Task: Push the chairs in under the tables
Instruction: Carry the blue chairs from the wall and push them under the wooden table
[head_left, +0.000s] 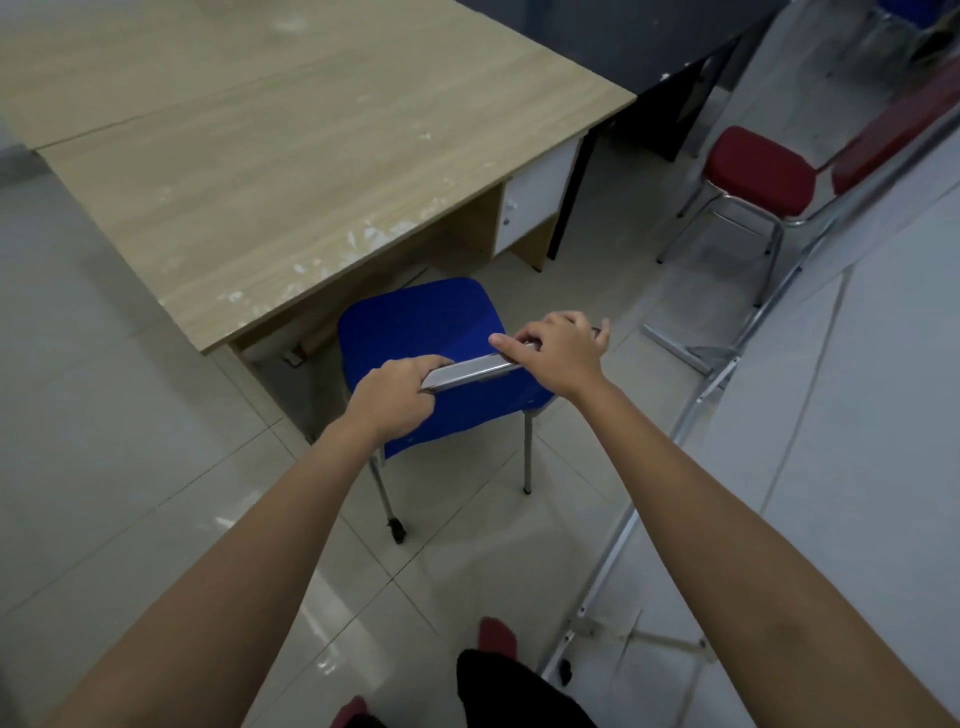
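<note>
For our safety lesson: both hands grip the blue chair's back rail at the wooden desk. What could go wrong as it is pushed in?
1. The blue chair sits skewed to the desk; its seat might catch the edge instead of sliding under.
2. The left hand and right hand wrap the back rail; fingers could get pinched against the desktop.
3. A metal frame lies on the floor beside the person's feet: possible trip.

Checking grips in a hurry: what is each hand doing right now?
Left hand: grips the metal top rail of the blue fabric chair.
Right hand: grips the same rail.
</note>
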